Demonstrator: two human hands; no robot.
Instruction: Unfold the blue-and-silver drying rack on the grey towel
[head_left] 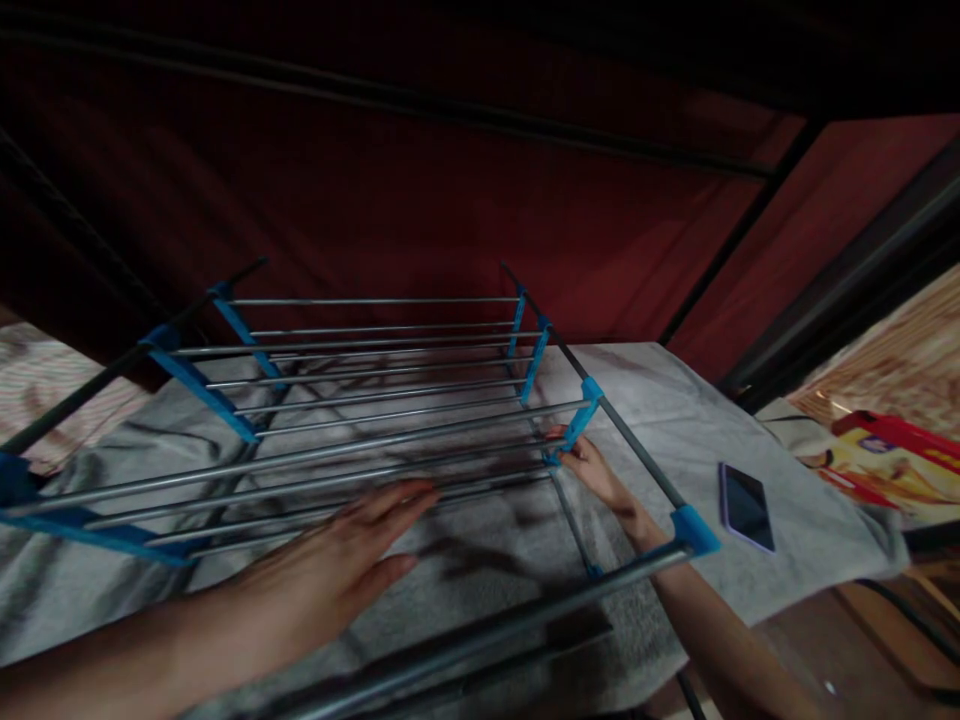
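Note:
A rack of grey metal tubes joined by blue plastic brackets lies on a grey cloth. My left hand reaches over the near side, its fingers extended and the fingertips at the lower tubes. At the right side of the rack, my right hand has its fingers around the lower end of a blue bracket, where a tube meets it. The right forearm passes beneath the near corner with its blue joint.
A phone lies on the cloth to the right. Beyond it is a red and yellow package. A dark red panel stands behind the rack. Striped fabric shows at the far left.

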